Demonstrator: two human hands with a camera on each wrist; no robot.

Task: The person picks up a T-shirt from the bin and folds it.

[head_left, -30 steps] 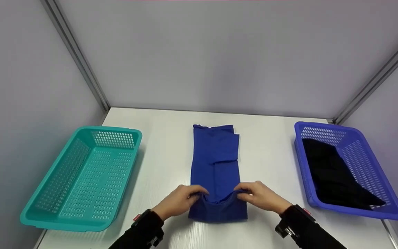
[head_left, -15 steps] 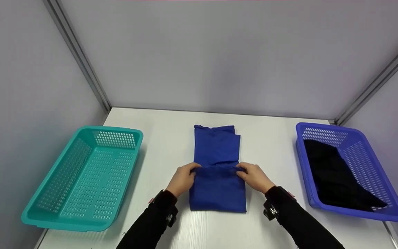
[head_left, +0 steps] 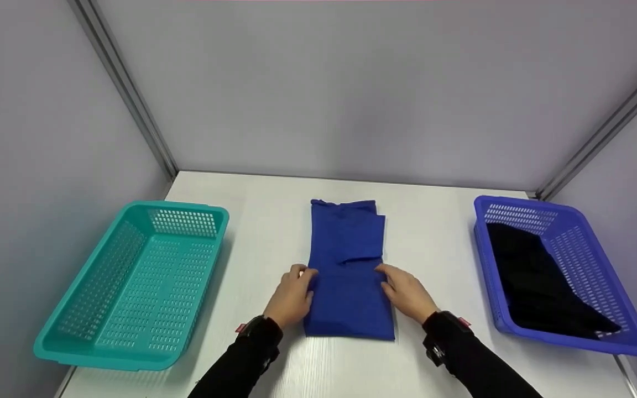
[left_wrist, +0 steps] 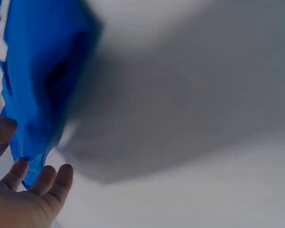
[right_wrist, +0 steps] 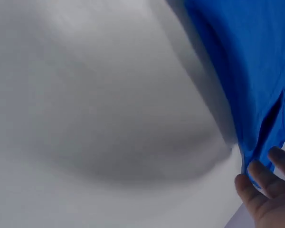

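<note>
A folded blue garment [head_left: 347,301] lies flat on the white table in the middle of the head view, its lower part doubled over and a crease across its middle. At its left edge is my left hand [head_left: 290,297], fingers loosely bent. My right hand [head_left: 408,294] is at the opposite edge, its fingertips over the cloth's border. In the left wrist view, thumb and fingers stand apart beside the blue cloth [left_wrist: 33,80]. The right wrist view has the fingers spread near the garment [right_wrist: 256,61], with a dark gap between its layers.
A green perforated basket [head_left: 216,265] stands at the left of the table [head_left: 266,221], with nothing seen in it. On the right is a purple-blue basket [head_left: 600,265] holding black cloth [head_left: 528,282]. Grey panels [head_left: 351,88] enclose the back and sides.
The garment's near edge was lifted, carried away from me and laid over its middle. Both hands moved forward with it, then let go of the edge.
</note>
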